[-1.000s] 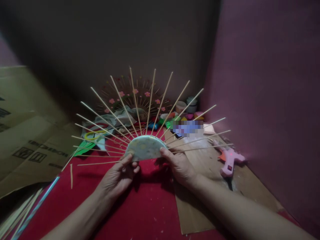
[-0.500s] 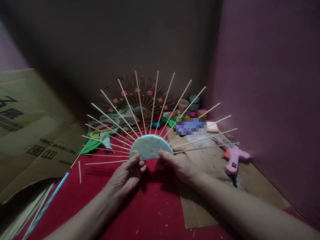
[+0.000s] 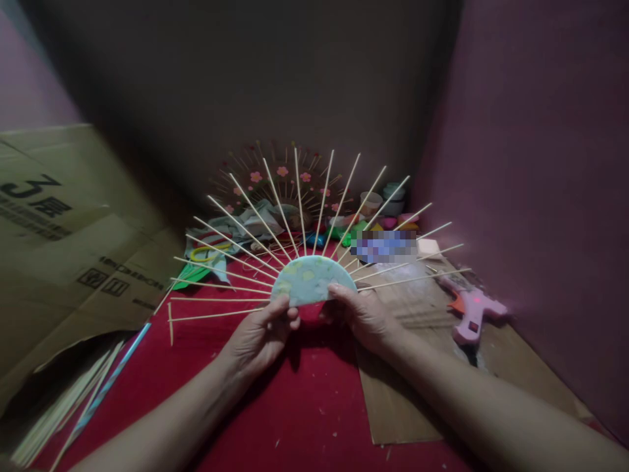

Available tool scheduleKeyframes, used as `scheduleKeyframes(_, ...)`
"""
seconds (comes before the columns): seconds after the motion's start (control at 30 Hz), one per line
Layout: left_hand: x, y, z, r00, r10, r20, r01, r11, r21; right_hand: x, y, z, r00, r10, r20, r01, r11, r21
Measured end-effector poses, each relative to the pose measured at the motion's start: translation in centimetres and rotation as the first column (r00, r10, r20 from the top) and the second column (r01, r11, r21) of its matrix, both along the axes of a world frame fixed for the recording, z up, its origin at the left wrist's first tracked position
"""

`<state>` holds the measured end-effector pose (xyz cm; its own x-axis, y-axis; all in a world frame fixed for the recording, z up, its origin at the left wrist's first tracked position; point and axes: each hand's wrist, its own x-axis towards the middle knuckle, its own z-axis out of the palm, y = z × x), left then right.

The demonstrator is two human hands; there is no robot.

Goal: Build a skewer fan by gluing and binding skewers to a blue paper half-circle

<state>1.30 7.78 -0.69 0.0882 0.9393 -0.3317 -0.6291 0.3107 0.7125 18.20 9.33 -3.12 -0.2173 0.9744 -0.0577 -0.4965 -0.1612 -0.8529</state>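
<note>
A pale blue-green half disc (image 3: 309, 278) with yellowish patches is held up over the red table surface (image 3: 314, 393). Several thin wooden sticks (image 3: 299, 196) fan out from its curved edge. My left hand (image 3: 268, 331) pinches the lower left corner, thumb on the front face. At the lower right corner my right hand (image 3: 366, 314) grips it the same way, thumb in front, with the other fingers partly hidden behind.
Behind stands a fan-shaped piece with pink flowers (image 3: 282, 172). A pink glue gun (image 3: 474, 308) lies on cardboard (image 3: 398, 393) at right. Yellow-handled scissors (image 3: 209, 252), green leaf shapes (image 3: 191, 276) and a cardboard box (image 3: 63, 249) are at left; cups (image 3: 371, 203) stand behind.
The whole scene has shifted slightly to the right in view. Both hands still hold the half disc, which has tilted slightly and sits a little higher in view.
</note>
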Motion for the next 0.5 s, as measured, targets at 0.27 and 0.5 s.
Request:
scheduleKeyframes(0.27,0.13,-0.23,-0.47,0.999,-0.047,-0.023,0.047,0.999,-0.015,-0.25,-0.49,0.62,0.997,-0.053,-0.048,0.053,0.999,-0.001)
scheduleKeyframes(0.5,0.38,-0.29,-0.17,1.000,-0.028,-0.003,0.028,0.999,-0.030,0.01,-0.72,0.71,0.996,0.046,-0.079,-0.048,0.999,-0.022)
